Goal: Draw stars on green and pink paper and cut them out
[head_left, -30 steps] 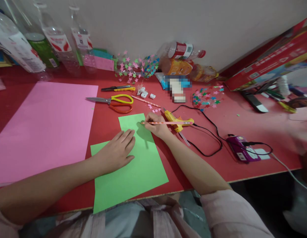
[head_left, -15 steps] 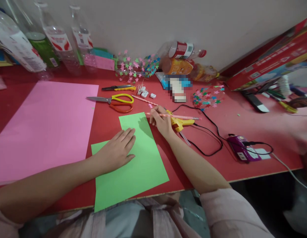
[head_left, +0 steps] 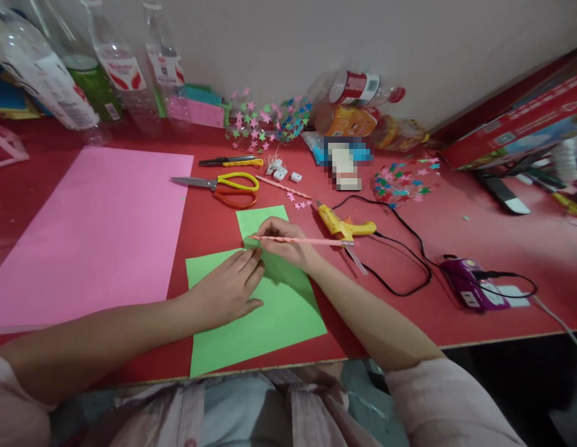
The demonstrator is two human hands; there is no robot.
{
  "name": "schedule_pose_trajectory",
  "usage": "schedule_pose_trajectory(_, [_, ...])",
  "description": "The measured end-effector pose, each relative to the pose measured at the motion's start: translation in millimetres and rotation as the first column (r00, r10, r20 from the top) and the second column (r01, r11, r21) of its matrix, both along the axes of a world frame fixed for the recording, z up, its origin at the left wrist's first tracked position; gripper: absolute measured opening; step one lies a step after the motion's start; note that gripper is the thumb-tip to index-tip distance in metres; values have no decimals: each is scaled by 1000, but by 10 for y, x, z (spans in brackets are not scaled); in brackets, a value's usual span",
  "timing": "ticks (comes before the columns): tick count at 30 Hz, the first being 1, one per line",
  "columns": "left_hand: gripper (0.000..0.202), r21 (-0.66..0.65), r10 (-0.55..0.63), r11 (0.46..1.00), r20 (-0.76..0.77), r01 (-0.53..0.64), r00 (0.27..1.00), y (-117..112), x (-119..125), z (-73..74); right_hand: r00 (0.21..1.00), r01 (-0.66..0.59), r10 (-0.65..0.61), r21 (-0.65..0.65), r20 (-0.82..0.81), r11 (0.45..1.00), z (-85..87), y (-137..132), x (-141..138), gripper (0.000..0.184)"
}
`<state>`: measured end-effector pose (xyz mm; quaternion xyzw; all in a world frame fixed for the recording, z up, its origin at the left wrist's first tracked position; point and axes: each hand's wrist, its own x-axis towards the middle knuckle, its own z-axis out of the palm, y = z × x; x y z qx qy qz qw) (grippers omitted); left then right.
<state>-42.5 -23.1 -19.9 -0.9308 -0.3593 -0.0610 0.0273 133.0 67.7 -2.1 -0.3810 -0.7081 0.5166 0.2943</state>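
A sheet of green paper (head_left: 260, 335) with a cut-out corner lies before me on the red table. My left hand (head_left: 228, 279) rests flat on it, fingers stretched out. Just beyond the left fingertips, my right hand (head_left: 283, 245) grips a pink pencil (head_left: 316, 241), its point over the upper part of the green paper and its end toward the right. Whether the point touches the paper I cannot tell. Above the hands lie a second pink pencil (head_left: 283, 187) and a few small pink paper stars (head_left: 299, 202).
Pink paper (head_left: 116, 230) covers the left side. Scissors (head_left: 218, 184) and a cutter knife (head_left: 230, 162) lie behind. A yellow glue gun (head_left: 344, 225) with a black cord sits right, near a purple power adapter (head_left: 472, 282). Plastic bottles (head_left: 121, 71) and star-covered clear containers (head_left: 255, 121) line the wall.
My right hand has moved left and nearer with the pencil, now close to my left fingertips over the green paper. My left hand stays flat on the paper. The view has shifted slightly.
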Motion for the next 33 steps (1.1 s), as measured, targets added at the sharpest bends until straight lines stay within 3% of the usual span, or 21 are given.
schedule_pose_trajectory(11, [60, 44, -6, 999, -47, 8, 999, -24, 26, 25, 996, 57, -65, 114, 68, 992, -103, 0, -73, 14])
schedule_pose_trajectory(23, [62, 46, -4, 999, -36, 5, 999, -25, 26, 14, 997, 20, -24, 57, 77, 998, -113, 13, -73, 14])
schedule_pose_trajectory(33, [62, 70, -7, 998, -54, 11, 999, -22, 29, 30, 993, 73, -81, 95, 84, 993, -110, -10, -101, 11])
